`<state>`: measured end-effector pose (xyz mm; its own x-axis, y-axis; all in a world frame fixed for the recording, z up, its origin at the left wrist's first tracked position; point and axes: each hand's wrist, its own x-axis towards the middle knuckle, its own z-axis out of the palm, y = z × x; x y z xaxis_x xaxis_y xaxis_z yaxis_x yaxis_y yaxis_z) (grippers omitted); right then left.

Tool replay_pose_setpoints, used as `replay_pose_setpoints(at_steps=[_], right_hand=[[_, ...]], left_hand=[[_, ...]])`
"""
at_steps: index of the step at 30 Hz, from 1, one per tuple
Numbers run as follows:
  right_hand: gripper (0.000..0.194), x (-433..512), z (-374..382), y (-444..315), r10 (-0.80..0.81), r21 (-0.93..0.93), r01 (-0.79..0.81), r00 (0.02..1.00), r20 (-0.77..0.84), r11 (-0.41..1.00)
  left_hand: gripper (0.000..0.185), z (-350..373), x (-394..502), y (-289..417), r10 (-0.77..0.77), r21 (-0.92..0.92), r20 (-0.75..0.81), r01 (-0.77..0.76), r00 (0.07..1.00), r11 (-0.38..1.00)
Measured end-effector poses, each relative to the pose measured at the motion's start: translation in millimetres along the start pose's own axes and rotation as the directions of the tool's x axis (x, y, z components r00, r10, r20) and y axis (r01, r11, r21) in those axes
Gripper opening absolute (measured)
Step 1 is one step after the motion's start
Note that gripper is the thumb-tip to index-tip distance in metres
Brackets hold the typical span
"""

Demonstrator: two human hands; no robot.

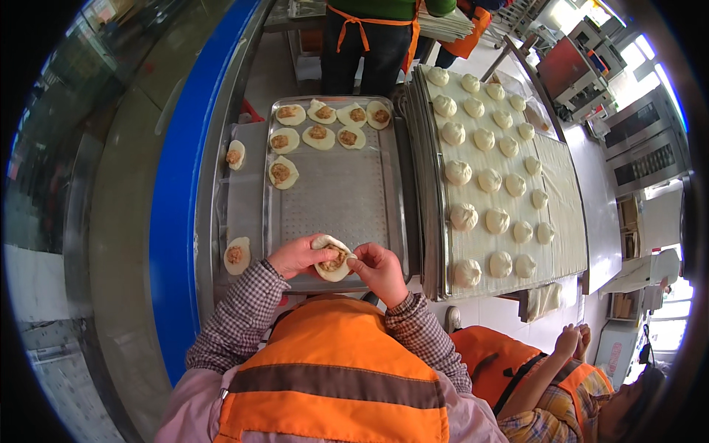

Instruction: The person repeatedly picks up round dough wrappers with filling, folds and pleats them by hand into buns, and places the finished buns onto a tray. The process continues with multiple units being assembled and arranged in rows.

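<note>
A round dough wrapper with meat filling (333, 264) rests in my left hand (299, 256), whose thumb lies on the filling. My right hand (382, 271) pinches the right edge of the same wrapper between thumb and fingertips. The bun is still open at the top, with the filling showing. Both hands are over the near end of a perforated metal tray (338, 205). Several flat wrappers topped with filling, among them one wrapper (283, 172), lie toward the tray's far end and left side.
Left of the tray, two more filled wrappers (237, 256) lie on a metal surface beside a blue edge (177, 194). At right, stacked trays (435, 221) carry rows of pleated buns (464, 216). One person (368, 50) stands beyond the tray; another person (532, 376) is at lower right.
</note>
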<state>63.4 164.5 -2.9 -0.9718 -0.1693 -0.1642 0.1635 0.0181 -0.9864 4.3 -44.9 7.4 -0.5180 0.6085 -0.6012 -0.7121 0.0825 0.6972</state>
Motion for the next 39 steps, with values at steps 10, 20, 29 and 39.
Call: replay_pose_setpoints(at_steps=[10,20,29,39], right_hand=[[0.023,-12.8,-3.1,-5.8,-0.354,-0.645,0.279,0.935,0.014,0.711],[0.02,-17.6,3.3,2.0,-0.168,-0.409,0.138,0.985,-0.04,0.902],[0.019,-17.5,5.2,-3.4,-0.372,-0.589,0.31,0.928,0.017,0.746],[0.02,-17.5,2.3,8.1,-0.103,-0.359,0.081,0.994,-0.043,0.93]], left_hand=[[0.04,22.3,-0.1,-14.9,0.065,0.454,-0.152,0.012,0.986,0.891],[0.041,27.6,-10.4,-19.7,0.197,0.224,-0.141,-0.162,0.97,0.961],[0.039,26.0,-5.6,-21.0,0.298,0.676,-0.129,-0.136,0.946,0.724],[0.04,15.8,1.7,-25.6,0.248,0.312,-0.11,-0.203,0.962,0.928]])
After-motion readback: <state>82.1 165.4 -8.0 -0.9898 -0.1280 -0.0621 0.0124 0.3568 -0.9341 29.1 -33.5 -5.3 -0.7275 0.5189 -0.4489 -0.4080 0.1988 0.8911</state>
